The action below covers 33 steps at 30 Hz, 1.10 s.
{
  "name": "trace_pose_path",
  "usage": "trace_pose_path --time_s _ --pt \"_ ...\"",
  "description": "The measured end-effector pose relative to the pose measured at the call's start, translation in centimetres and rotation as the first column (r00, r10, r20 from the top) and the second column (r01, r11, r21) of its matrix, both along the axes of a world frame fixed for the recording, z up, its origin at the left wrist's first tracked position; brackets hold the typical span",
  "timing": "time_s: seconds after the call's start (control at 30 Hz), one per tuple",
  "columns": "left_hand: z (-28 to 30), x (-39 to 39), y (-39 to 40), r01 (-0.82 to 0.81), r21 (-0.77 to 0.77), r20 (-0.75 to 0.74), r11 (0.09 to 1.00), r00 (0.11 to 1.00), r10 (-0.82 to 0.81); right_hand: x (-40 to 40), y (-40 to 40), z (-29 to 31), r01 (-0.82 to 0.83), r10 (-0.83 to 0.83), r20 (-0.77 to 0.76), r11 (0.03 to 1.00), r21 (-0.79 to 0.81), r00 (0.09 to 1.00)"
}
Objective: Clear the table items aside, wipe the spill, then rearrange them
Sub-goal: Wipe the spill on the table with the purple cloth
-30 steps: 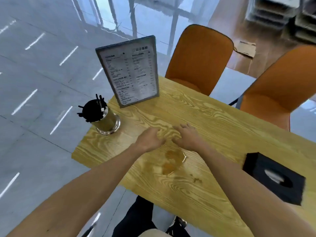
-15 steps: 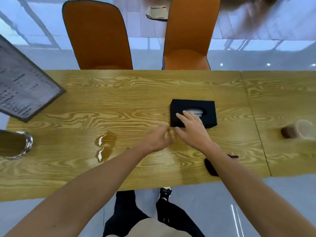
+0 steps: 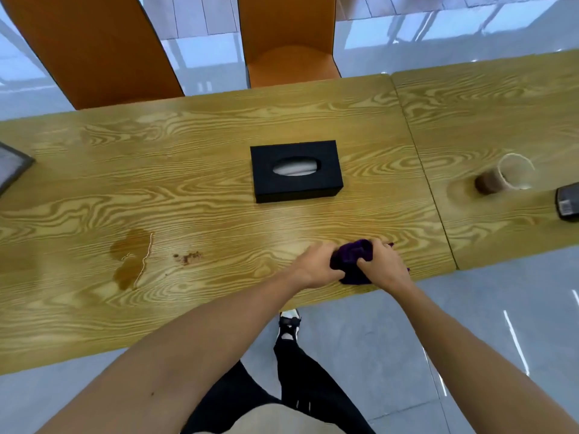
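Head view: both hands (image 3: 316,267) bunch purple cloth (image 3: 352,261), axis unclear.

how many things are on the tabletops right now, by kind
black tissue box: 1
purple cloth: 1
plastic cup: 1
menu stand: 1
dark phone-like device: 1
total: 5

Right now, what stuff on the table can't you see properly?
Head view:
- Purple cloth: mostly covered by the left hand and right hand, so its shape is unclear.
- Menu stand: cut off by the left edge, only a corner shows.
- Dark device: cut off by the right edge.
- Plastic cup: blurred.
- Tissue: only a sliver shows through the tissue box slot.
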<state>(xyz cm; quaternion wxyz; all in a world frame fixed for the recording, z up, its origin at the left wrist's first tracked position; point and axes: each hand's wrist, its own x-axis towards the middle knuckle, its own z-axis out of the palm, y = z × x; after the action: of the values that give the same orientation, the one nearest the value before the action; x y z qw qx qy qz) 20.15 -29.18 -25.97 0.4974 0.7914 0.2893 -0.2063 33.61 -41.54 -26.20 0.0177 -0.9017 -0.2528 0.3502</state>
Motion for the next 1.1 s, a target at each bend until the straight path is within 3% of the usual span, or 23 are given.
trace_pose_path --time_s 0.13,0.27,0.4,0.57,0.7,0.9,1.0,1.1 --pt "-0.3 0.1 -1.0 -0.042 -0.088 0.012 0.995 0.999 0.043 0.5 -0.3 -0.1 -0.072 0.071 0.017 0.996 0.049 0.997" --pt "-0.3 -1.0 -0.7 -0.084 -0.133 0.046 0.988 0.995 0.091 -0.1 0.6 1.5 -0.114 0.140 -0.159 0.980 0.165 0.977" --pt "0.4 -3.6 0.9 -0.201 -0.217 0.033 0.955 0.976 0.213 -1.8 3.2 3.5 -0.048 0.152 -0.391 0.963 0.264 0.908" --pt "2.3 -9.0 3.8 -0.322 -0.315 -0.004 0.893 0.941 0.338 -5.7 7.1 5.1 -0.070 0.206 -0.457 0.953 0.296 0.866" --pt "3.6 -14.7 5.9 -0.481 -0.381 -0.033 0.790 0.861 0.508 -10.2 10.5 6.2 -0.052 0.231 -0.505 0.938 0.343 0.832" --pt "4.5 -24.9 8.3 -0.716 -0.408 -0.047 0.567 0.636 0.770 -18.8 14.7 5.7 -0.058 0.237 -0.550 0.945 0.322 0.801" --pt "4.3 -30.3 9.6 -0.771 -0.388 -0.068 0.505 0.570 0.819 -22.8 16.2 4.9 -0.148 0.315 -0.577 0.936 0.318 0.754" --pt "3.9 -35.7 10.9 -0.791 -0.356 -0.118 0.497 0.566 0.816 -26.1 16.9 4.8 -0.182 0.355 -0.645 0.930 0.320 0.677"
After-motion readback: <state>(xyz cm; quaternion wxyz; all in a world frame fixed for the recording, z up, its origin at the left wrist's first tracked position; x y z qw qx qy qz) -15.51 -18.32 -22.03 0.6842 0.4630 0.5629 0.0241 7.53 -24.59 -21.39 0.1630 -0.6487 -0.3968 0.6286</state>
